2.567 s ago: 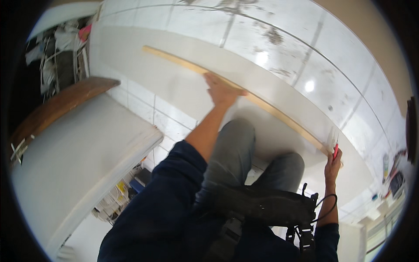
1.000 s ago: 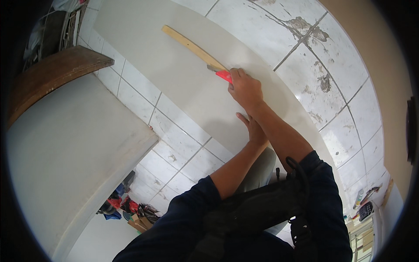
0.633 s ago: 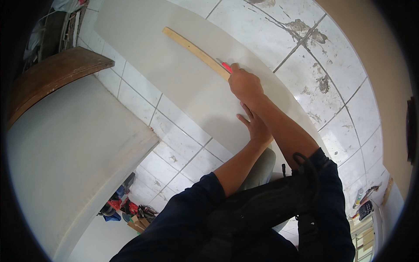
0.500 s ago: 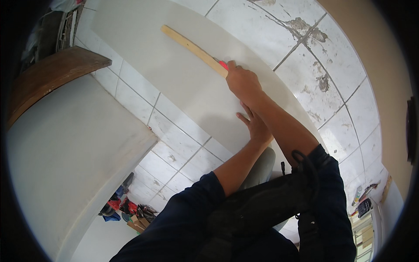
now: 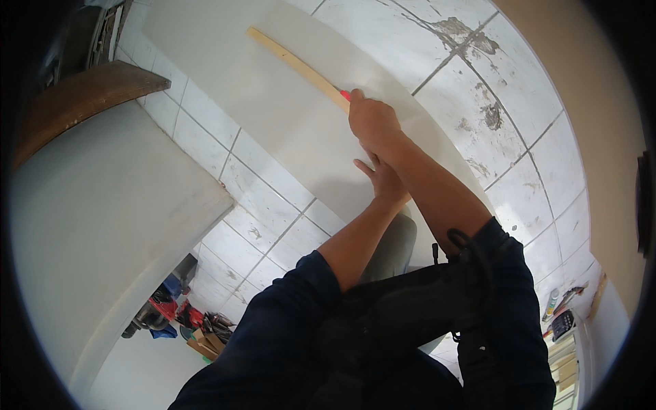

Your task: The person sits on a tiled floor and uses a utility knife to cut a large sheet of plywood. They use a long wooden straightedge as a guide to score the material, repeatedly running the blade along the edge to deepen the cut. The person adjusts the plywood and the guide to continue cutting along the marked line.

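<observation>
A: Where's the red cutter (image 5: 345, 96)?
B: Gripped in the right hand (image 5: 372, 123), its tip against the wooden straightedge (image 5: 297, 66) on the pale sheet (image 5: 273, 116)
A: The left hand (image 5: 383, 181)?
B: Fingers spread flat, pressing on the sheet beside the straightedge

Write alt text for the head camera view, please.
A person's right hand grips a red tool against a wooden strip on a pale sheet; the left hand presses flat beside it, over tiled floor.
</observation>
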